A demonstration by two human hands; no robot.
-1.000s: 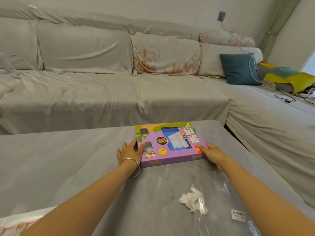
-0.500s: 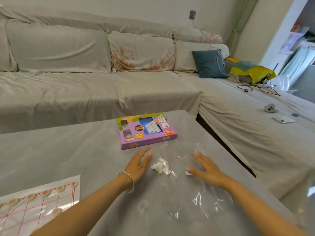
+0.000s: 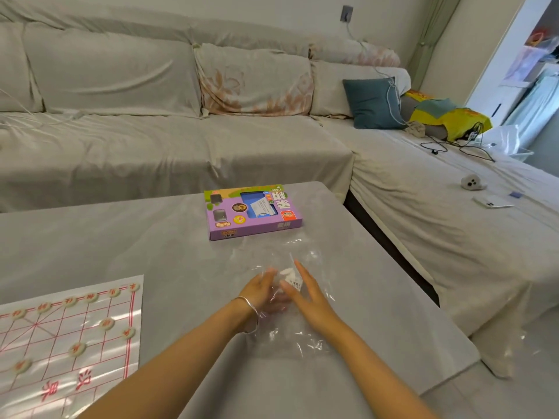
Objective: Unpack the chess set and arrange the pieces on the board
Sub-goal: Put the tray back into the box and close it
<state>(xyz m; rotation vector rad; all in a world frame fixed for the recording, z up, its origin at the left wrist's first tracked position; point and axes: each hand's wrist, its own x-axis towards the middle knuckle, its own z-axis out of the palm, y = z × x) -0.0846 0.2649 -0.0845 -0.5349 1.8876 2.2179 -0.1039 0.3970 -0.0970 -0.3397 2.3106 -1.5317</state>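
Head view: half a second ago the hands lay spread apart. Now the left hand (image 3: 260, 290) and right hand (image 3: 308, 300) meet over the clear plastic bag (image 3: 290, 343), flanking a white paper wad (image 3: 287, 273). The right hand's fingers are straight and flat. The left hand's grip is too blurred to tell. The purple chess box (image 3: 252, 211) lies beyond them on the table (image 3: 151, 246). The board (image 3: 69, 337), at the left, carries chess pieces (image 3: 106, 323).

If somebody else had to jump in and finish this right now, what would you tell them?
Left hand: on the clear plastic bag, beside the white paper wad; its fingers are blurred behind the plastic, so the grip is unclear.
Right hand: fingers straight, pressed against the same bag from the other side.
Purple chess box: flat on the table, beyond the hands.
Board: spread out at the left, partly out of view.
Done: several round pieces stand on the board's lines.
Left: probably clear away the bag and wad, then check the hidden part of the board.
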